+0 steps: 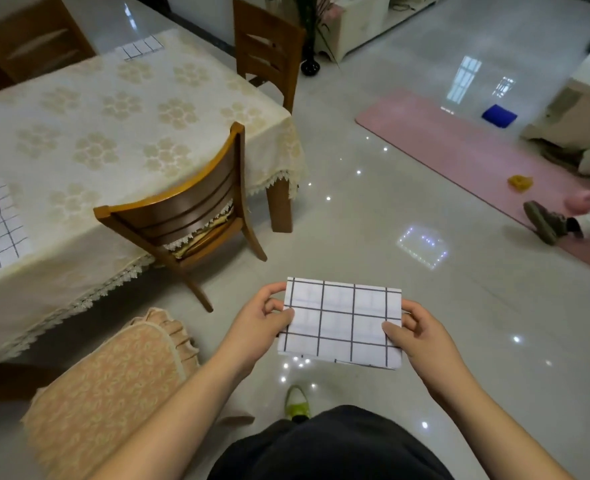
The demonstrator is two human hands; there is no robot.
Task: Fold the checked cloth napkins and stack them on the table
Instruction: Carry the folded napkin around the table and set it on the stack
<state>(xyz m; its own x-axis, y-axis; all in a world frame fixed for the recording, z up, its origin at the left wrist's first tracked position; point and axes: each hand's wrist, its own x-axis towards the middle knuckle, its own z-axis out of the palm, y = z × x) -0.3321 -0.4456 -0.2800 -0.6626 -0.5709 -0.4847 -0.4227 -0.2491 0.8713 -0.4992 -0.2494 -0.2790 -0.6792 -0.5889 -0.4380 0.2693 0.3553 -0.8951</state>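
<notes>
Left hand (269, 318) and right hand (413, 329) pinching folded white black-checked cloth napkin (342, 323) midair over floor; cloth-covered table (113, 109) at ten o'clock. Layers possibly slipping apart, unfolding during carry.

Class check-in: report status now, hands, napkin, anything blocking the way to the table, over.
Left hand and right hand pinch the folded napkin in mid-air. Table to the left. Wooden chair stands between.
</notes>
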